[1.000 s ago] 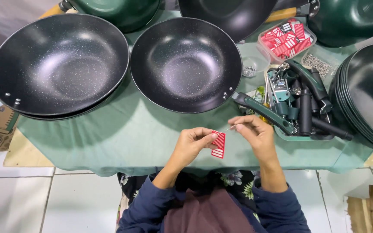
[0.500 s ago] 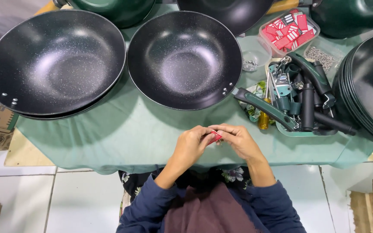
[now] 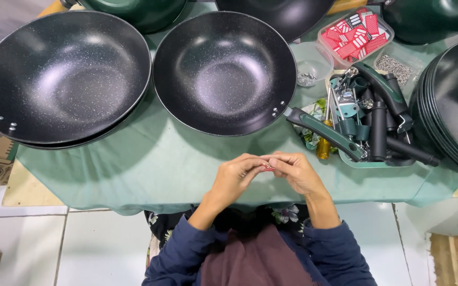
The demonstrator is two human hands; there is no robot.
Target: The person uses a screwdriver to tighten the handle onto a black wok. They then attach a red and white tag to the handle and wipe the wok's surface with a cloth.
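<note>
Two hands meeting at lower centre of the frame, over the near edge of the green cloth (image 3: 133,175). Left hand (image 3: 234,177) and right hand (image 3: 298,173) curled fingertip to fingertip, both pinched on a small red tag (image 3: 266,167), only a sliver of it showing between the fingers. Tag's long axis impossible to read, so much of it being covered; neither hand clearly nearer, the tag sitting midway at the point of contact. Fingers of both hands folded in tight, palms turned towards each other, nothing else held. Directly above the hands, towards upper centre, a dark speckled wok (image 3: 225,71) with its green handle (image 3: 327,135) running down and right, ending just above and right of the right hand. Second wok (image 3: 62,77) at upper left, lying atop another pan, rim close beside the first wok. At upper right, a clear tub of red tags (image 3: 356,34), well apart from the hands and up-right of them, on the right hand's side. Below that tub, a tray (image 3: 345,160) of loose handles (image 3: 380,124) and metal fittings, near the right hand. Small clear cup (image 3: 314,61) holding screws between wok and tray. Stack of pans (image 3: 451,106) at the right edge. Blue sleeves (image 3: 186,249) and a maroon apron (image 3: 255,259) at the bottom, above white floor tiles (image 3: 80,243).
</note>
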